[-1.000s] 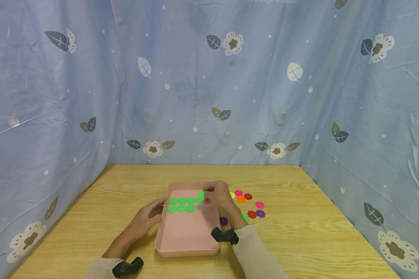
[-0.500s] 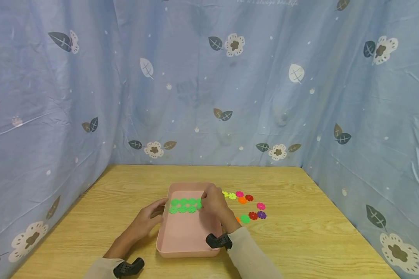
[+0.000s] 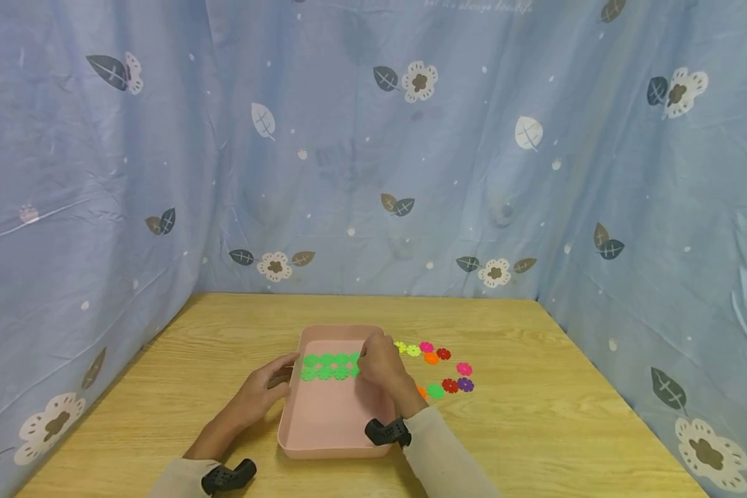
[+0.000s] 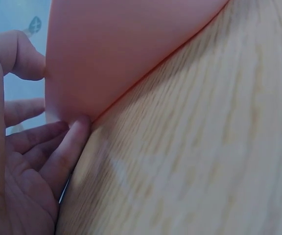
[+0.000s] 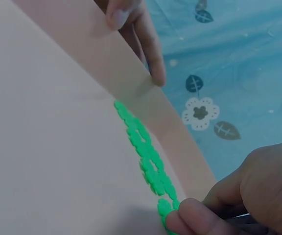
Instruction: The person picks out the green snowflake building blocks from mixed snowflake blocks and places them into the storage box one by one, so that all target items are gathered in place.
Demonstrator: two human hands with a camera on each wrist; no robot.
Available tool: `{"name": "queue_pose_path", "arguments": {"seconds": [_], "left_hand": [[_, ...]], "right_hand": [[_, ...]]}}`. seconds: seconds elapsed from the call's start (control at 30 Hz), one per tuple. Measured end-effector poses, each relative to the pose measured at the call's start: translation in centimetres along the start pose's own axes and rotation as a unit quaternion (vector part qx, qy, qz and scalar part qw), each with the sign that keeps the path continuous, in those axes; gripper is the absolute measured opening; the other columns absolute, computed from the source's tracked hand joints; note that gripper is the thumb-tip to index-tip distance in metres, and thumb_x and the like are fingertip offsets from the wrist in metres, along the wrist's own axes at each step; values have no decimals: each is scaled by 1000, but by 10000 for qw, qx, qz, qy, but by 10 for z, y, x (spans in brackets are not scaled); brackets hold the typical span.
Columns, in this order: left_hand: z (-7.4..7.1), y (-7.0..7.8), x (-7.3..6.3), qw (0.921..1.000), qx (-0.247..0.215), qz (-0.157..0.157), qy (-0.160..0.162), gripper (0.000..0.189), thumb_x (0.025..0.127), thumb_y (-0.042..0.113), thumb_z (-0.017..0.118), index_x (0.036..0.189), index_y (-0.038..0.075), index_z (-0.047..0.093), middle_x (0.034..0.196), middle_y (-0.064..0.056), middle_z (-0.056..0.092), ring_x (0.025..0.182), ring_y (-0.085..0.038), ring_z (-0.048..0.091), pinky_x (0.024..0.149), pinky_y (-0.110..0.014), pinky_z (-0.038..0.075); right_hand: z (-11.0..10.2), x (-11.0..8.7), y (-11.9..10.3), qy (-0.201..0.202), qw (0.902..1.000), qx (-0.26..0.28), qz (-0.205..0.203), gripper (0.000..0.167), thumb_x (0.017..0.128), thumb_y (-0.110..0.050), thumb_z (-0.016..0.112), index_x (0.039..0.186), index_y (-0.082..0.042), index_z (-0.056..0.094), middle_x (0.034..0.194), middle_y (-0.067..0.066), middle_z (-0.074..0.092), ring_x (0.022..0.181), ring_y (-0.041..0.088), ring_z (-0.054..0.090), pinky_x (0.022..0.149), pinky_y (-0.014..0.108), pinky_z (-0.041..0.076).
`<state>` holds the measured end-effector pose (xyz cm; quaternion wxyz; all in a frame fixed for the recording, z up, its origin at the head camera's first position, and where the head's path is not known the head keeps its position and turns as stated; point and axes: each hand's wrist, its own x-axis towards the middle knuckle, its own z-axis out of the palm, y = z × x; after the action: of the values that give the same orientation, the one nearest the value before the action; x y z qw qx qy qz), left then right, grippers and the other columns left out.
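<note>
A pink tray (image 3: 330, 429) lies on the wooden table, with green flower-shaped discs (image 3: 325, 361) in two touching rows across its floor. My left hand (image 3: 264, 387) holds the tray's left wall. In the right wrist view one fingertip (image 5: 117, 18) hooks inside the rim while other fingers lie along the outside. Over the right end of the rows, my right hand (image 3: 381, 361) has its thumb and fingers curled together. The right wrist view shows its fingertips (image 5: 192, 218) pinching at a green disc (image 5: 164, 208), partly hidden by them.
Right of the tray, loose flower-shaped discs are scattered on the table (image 3: 535, 415): a yellow one (image 3: 413, 351), a pink one (image 3: 464, 369), a purple one (image 3: 465, 384), a red one (image 3: 450, 386) and others. Blue patterned cloth (image 3: 348, 173) closes off the back and sides.
My right hand has brought a green disc down from above the upper row to the right end of the lower row. The left hand stays at the tray wall.
</note>
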<state>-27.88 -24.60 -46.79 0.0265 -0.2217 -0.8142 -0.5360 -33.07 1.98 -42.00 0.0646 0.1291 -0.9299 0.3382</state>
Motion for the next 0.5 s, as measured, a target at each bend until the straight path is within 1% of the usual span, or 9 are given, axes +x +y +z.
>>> {"name": "queue_pose_path", "arguments": {"seconds": [0.03, 0.1, 0.17, 0.23, 0.33, 0.37, 0.47, 0.5], "left_hand": [[0, 0, 0, 10000, -6, 1, -19, 63, 96, 5, 54, 155, -3, 35, 144, -29, 50, 131, -44, 54, 96, -22, 50], [0, 0, -1, 10000, -1, 3, -47, 63, 96, 6, 54, 155, -3, 34, 145, -29, 50, 131, -44, 54, 95, -21, 50], [0, -1, -1, 10000, -4, 2, -48, 63, 96, 6, 54, 155, -3, 35, 145, -29, 50, 131, -44, 53, 95, -20, 50], [0, -1, 0, 10000, 9, 9, -30, 63, 96, 7, 54, 154, -3, 35, 145, -28, 50, 131, -44, 53, 95, -20, 50], [0, -1, 1, 10000, 2, -5, -8, 62, 96, 7, 54, 154, -3, 36, 145, -29, 50, 131, -44, 53, 95, -21, 50], [0, -1, 1, 10000, -2, -12, -3, 62, 96, 7, 54, 154, -3, 36, 145, -29, 50, 131, -44, 54, 95, -21, 50], [-1, 0, 1, 10000, -28, -22, 5, 62, 96, 7, 54, 154, -3, 36, 145, -29, 50, 131, -44, 54, 95, -22, 50], [-1, 0, 1, 10000, -16, -17, 11, 62, 96, 7, 54, 154, -3, 36, 145, -28, 50, 131, -44, 54, 96, -22, 50]], "right_hand": [[0, -1, 0, 0, 10000, 5, 0, 30, 83, 5, 63, 56, -7, 64, 84, 14, 59, 71, 24, 52, 53, 30, 43], [-1, -1, 0, -13, 10000, 40, 26, 29, 84, 4, 62, 57, -7, 66, 84, 15, 60, 72, 24, 50, 53, 30, 41], [-2, -1, 1, -13, 10000, 58, 14, 31, 85, 3, 61, 56, -7, 67, 76, 14, 61, 66, 22, 49, 50, 28, 39], [-2, 0, 1, 10, 10000, 57, -36, 32, 85, 3, 61, 55, -8, 66, 70, 9, 58, 60, 19, 45, 48, 27, 36], [-1, 0, 1, -9, 9999, 68, -99, 41, 85, 4, 59, 48, -12, 57, 57, 0, 44, 47, 13, 35, 43, 24, 28], [-1, 0, 1, -16, 9999, 96, -124, 43, 85, 5, 59, 46, -14, 52, 54, -3, 38, 44, 10, 34, 41, 22, 26], [2, 0, 0, 1, 9996, 168, -224, 50, 83, 6, 57, 43, -18, 39, 48, -9, 21, 37, 5, 22, 38, 21, 18], [2, 0, 0, 16, 9995, 185, -267, 51, 82, 7, 56, 43, -19, 36, 47, -10, 18, 36, 4, 19, 38, 20, 16]]}}
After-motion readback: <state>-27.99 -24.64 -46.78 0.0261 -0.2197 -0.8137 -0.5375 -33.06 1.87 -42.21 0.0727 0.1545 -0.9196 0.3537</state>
